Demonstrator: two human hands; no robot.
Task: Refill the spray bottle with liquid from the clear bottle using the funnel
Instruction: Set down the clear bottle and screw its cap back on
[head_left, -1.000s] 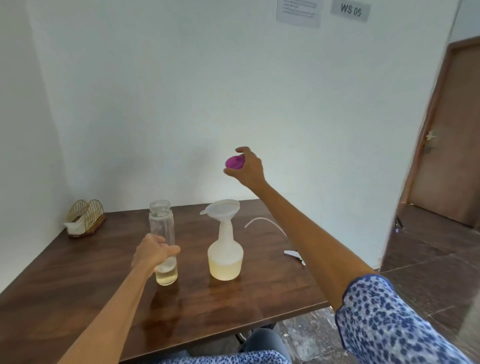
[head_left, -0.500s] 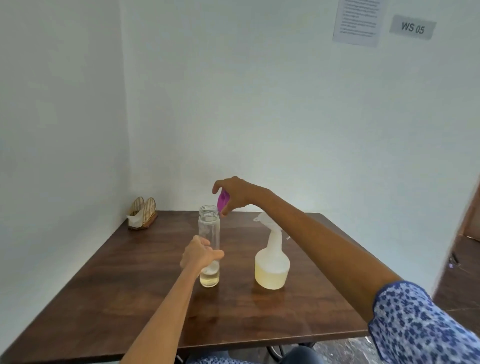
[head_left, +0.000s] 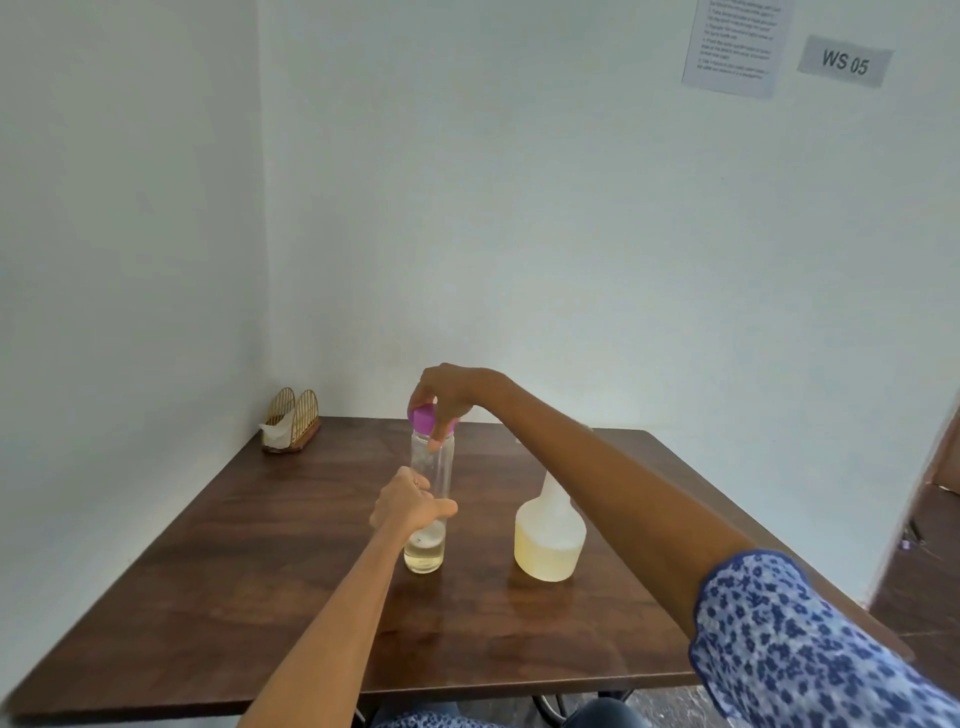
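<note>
Right grip (head_left: 451, 397) pinching purple cap (head_left: 427, 419) atop clear bottle (head_left: 430, 483), left grip (head_left: 410, 506) apparently wrapping its lower body

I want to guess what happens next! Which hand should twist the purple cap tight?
Probably the right hand: its fingers already grip the round purple plastic cap on top of the tall clear glass bottle. The left hand holds the bottle's lower part, steadying it.

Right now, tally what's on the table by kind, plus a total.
Bottles: 2, the clear bottle and the spray bottle
Caps: 1, the purple cap on the clear bottle
Napkin holders: 1, the gold napkin holder
Total: 4
The funnel is hidden behind the right forearm.
</note>
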